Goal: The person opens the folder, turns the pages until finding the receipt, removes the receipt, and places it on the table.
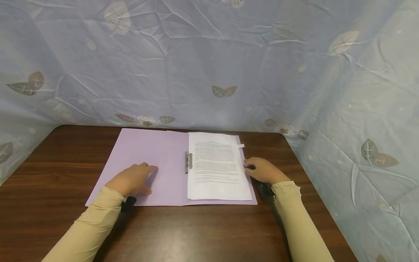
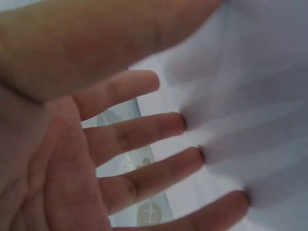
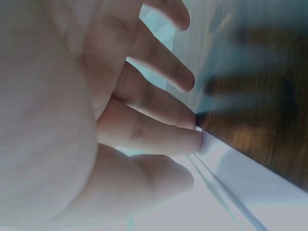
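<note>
A lilac folder [image 1: 163,145] lies opened flat, with a metal clip [image 1: 187,162] near its fold. White printed sheets [image 1: 216,167] lie on the folder's right half, their left edge at the clip. Over the left half, my left hand [image 1: 134,180] has its fingers spread; in the left wrist view the fingertips [image 2: 192,156] meet the pale cover and the palm holds nothing. My right hand [image 1: 263,170] is at the right edge of the sheets. In the right wrist view its index finger [image 3: 185,140] touches near the paper edge, the thumb [image 3: 168,178] apart from it.
The dark wooden table [image 1: 183,233] carries the folder. A pale tab [image 1: 241,146] sticks out at the folder's right edge. Leaf-patterned cloth [image 1: 196,72] hangs behind the table and along its right side. Dark wrist straps [image 1: 128,203] show below the hands.
</note>
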`<state>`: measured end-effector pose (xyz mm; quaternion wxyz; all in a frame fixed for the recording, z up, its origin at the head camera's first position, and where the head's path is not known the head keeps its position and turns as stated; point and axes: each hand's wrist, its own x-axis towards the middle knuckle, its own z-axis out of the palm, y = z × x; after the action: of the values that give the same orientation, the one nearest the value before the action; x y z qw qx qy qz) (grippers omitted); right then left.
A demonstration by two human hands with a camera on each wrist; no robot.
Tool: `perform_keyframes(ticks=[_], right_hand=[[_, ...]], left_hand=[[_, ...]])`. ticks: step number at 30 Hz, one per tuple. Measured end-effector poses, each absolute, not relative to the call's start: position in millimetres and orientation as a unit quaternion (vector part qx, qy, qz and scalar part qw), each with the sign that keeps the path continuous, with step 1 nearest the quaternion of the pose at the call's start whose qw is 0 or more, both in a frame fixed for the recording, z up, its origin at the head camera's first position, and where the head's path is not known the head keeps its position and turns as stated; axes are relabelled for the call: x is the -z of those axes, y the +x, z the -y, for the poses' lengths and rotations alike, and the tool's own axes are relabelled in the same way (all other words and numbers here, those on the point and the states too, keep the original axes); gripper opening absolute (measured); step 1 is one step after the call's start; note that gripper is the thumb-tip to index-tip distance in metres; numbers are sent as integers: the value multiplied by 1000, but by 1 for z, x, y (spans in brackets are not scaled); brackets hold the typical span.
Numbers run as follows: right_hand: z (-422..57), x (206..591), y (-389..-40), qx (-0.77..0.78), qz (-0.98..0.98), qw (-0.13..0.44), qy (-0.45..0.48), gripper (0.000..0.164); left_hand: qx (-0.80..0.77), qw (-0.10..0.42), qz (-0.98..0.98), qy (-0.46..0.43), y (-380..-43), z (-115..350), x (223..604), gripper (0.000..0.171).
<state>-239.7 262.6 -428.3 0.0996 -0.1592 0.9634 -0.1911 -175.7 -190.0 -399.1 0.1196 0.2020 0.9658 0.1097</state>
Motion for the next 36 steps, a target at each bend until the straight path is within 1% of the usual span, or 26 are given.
perform_keyframes(ticks=[6,12,16,25,36], right_hand=[[-263,427,-239,187,-967,102,-136,38],[-259,426,-238,186,-968,105,-129,39],[-258,426,-238,184,-969,103,-129,38],[-258,426,-237,178,-970,95,-138,36],[-257,424,-241,166,-972,85,-144,33]], left_hand=[[-118,112,-971,176,-177,190,403,88],[-143,137,-972,128,-179,198,407,99],[-151,153,-969,122,-183,204,410,104],[-144,169,-968,116,-186,205,411,107],[-139,164,-970,114,-187,206,413,106]])
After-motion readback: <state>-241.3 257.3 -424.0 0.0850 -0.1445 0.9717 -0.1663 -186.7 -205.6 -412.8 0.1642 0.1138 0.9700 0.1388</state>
